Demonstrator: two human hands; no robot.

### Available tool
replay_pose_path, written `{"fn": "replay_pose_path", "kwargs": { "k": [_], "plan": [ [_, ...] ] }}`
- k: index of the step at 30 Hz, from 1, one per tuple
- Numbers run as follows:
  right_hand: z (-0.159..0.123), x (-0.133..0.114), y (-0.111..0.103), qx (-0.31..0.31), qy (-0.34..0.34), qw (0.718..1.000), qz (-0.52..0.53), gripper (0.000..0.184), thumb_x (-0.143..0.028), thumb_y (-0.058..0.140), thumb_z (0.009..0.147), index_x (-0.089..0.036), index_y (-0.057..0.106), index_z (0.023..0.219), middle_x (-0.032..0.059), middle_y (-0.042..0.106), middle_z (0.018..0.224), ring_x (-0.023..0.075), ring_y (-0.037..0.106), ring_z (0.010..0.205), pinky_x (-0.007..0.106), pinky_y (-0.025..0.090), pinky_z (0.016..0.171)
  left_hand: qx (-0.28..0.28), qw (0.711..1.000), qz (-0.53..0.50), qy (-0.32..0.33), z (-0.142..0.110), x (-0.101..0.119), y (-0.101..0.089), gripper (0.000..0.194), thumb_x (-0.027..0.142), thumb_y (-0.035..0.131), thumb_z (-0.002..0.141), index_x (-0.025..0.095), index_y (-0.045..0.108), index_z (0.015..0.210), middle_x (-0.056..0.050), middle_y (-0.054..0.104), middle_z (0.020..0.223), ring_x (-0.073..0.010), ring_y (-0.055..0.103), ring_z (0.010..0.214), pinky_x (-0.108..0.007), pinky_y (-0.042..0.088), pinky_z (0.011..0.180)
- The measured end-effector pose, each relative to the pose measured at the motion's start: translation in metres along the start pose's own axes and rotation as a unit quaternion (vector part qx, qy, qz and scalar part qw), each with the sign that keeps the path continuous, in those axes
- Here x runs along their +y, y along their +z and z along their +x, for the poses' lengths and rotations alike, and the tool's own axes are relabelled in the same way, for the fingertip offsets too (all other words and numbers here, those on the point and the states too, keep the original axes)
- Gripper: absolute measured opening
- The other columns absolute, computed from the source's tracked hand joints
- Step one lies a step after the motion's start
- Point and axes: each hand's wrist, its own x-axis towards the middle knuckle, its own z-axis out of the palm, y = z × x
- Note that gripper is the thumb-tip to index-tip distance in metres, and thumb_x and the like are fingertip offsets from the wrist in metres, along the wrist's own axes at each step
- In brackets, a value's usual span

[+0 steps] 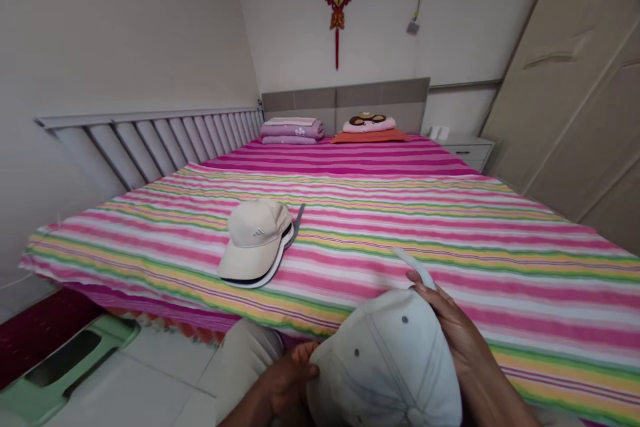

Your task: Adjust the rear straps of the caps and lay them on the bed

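A pale grey-white baseball cap (395, 360) is held over my lap at the bed's near edge, its crown towards me. My left hand (293, 373) pinches the cap's left edge between thumb and fingers. On the other side, my right hand (445, 320) grips the back rim, where a light strap (415, 265) sticks up past my fingers. To the left on the bed lies a beige cap (255, 233) with a small dark logo, stacked on other caps whose dark and white brims show beneath. A grey strap (300, 213) juts from that stack.
The bed wears a striped sheet (350, 213). Folded purple bedding (293, 130) and an orange pillow (370, 137) lie by the headboard (345, 103). A railing (175, 140) runs along the left. A green stool (75, 367) stands on the floor at lower left. A nightstand (465, 147) is back right.
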Motion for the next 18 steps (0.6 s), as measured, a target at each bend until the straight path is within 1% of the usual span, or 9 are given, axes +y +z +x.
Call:
{"fn": "replay_pose_path", "kwargs": {
  "k": [2,4,6,7,9,12,14,16,18],
  "plan": [
    [0.008,-0.002,-0.009,0.038,-0.031,0.999,-0.023,0.038,-0.023,0.075,0.053,-0.023,0.064,0.089,-0.0072,0.060,0.052,0.0095,0.052,0.042,0.019,0.043,0.039,0.038,0.998,-0.035,0.045,0.000,0.007,0.004,0.029,0.024,0.078,0.050,0.014,0.065,0.074,-0.003,0.066,0.067,-0.0126,0.061,0.061,-0.021,0.044,0.060],
    [0.020,-0.005,-0.022,0.085,-0.087,0.992,-0.040,0.037,-0.027,0.075,0.053,-0.021,0.064,0.088,-0.0047,0.063,0.058,0.0083,0.050,0.040,0.018,0.041,0.035,0.067,0.992,-0.030,0.099,0.002,0.031,0.007,0.029,0.021,0.077,0.052,0.014,0.064,0.076,-0.004,0.067,0.071,-0.0129,0.062,0.063,-0.021,0.046,0.061],
    [0.031,-0.006,-0.039,0.129,-0.134,0.982,-0.029,0.031,-0.029,0.074,0.053,-0.019,0.064,0.080,-0.0016,0.066,0.065,0.0100,0.056,0.047,0.018,0.047,0.041,0.075,0.986,-0.005,0.146,0.005,0.068,0.011,0.027,0.019,0.075,0.056,0.014,0.064,0.081,-0.005,0.068,0.073,-0.0137,0.063,0.064,-0.022,0.047,0.063],
    [0.036,-0.007,-0.047,0.157,-0.138,0.978,-0.028,0.026,-0.028,0.074,0.052,-0.018,0.064,0.075,-0.0006,0.067,0.065,0.0118,0.060,0.054,0.018,0.049,0.045,0.074,0.983,0.004,0.167,0.007,0.090,0.013,0.028,0.018,0.074,0.058,0.014,0.063,0.084,-0.005,0.069,0.073,-0.0141,0.064,0.064,-0.023,0.048,0.064],
    [0.043,-0.004,-0.061,0.182,-0.134,0.974,-0.021,0.024,-0.024,0.074,0.051,-0.019,0.062,0.071,0.0003,0.068,0.068,0.0154,0.064,0.063,0.022,0.054,0.053,0.079,0.973,0.020,0.216,0.010,0.137,0.020,0.031,0.014,0.072,0.059,0.014,0.063,0.089,-0.006,0.070,0.076,-0.0152,0.065,0.066,-0.025,0.050,0.068],
    [0.045,0.006,-0.072,0.179,-0.104,0.978,-0.026,0.028,-0.022,0.074,0.051,-0.019,0.063,0.076,0.0026,0.069,0.073,0.0186,0.066,0.066,0.027,0.055,0.055,0.106,0.942,0.012,0.318,0.013,0.207,0.031,0.026,0.008,0.068,0.062,0.014,0.063,0.087,-0.005,0.071,0.074,-0.0150,0.065,0.065,-0.027,0.050,0.075],
    [0.044,0.014,-0.075,0.174,-0.093,0.980,-0.031,0.027,-0.023,0.074,0.051,-0.019,0.064,0.076,0.0037,0.070,0.073,0.0186,0.066,0.067,0.026,0.055,0.055,0.148,0.916,-0.015,0.373,0.011,0.246,0.033,0.021,0.006,0.058,0.070,0.013,0.063,0.089,-0.005,0.071,0.073,-0.0143,0.065,0.065,-0.028,0.050,0.078],
    [0.044,0.021,-0.078,0.170,-0.094,0.980,-0.035,0.028,-0.023,0.076,0.049,-0.017,0.065,0.073,0.0039,0.070,0.072,0.0177,0.066,0.066,0.023,0.055,0.055,0.194,0.888,-0.064,0.412,0.005,0.274,0.028,0.025,0.006,0.047,0.078,0.013,0.061,0.098,-0.005,0.071,0.073,-0.0143,0.066,0.067,-0.029,0.050,0.081],
    [0.046,0.027,-0.081,0.166,-0.095,0.981,-0.035,0.030,-0.024,0.077,0.045,-0.016,0.066,0.072,0.0035,0.070,0.071,0.0167,0.065,0.065,0.021,0.055,0.054,0.253,0.870,-0.108,0.408,-0.002,0.287,0.014,0.028,0.009,0.042,0.082,0.012,0.059,0.104,-0.004,0.071,0.072,-0.0139,0.066,0.066,-0.030,0.051,0.081]
  ]
}}
